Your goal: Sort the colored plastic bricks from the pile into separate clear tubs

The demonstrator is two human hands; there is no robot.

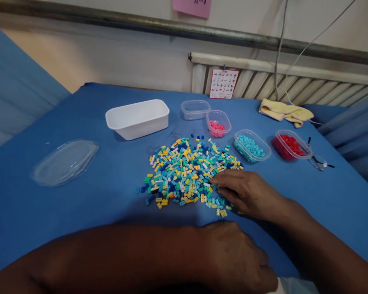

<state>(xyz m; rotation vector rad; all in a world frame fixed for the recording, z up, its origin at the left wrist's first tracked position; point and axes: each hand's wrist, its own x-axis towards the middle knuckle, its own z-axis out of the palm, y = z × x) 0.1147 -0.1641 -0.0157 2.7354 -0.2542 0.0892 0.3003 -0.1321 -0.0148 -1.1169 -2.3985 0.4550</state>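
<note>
A heap of small toy building bricks (184, 173) in yellow, white, teal, green and blue lies loose in the middle of the blue cloth. My right hand (248, 192) rests at the heap's right edge, its fingertips among the bricks. A small gap shows between its forefinger and thumb, and no brick is plainly held. Across the front, my left hand (236, 257) is curled closed near my body. Its fingers are mostly turned out of sight, so what they hold, if anything, is hidden.
Behind the heap stand a white bin (138, 118), a clear tub (196, 116), and tubs of pink bricks (217, 128), light-blue bricks (251, 148) and red bricks (291, 145). A clear lid (66, 162) lies left. Glasses (320, 163) and a yellow cloth (285, 111) lie right.
</note>
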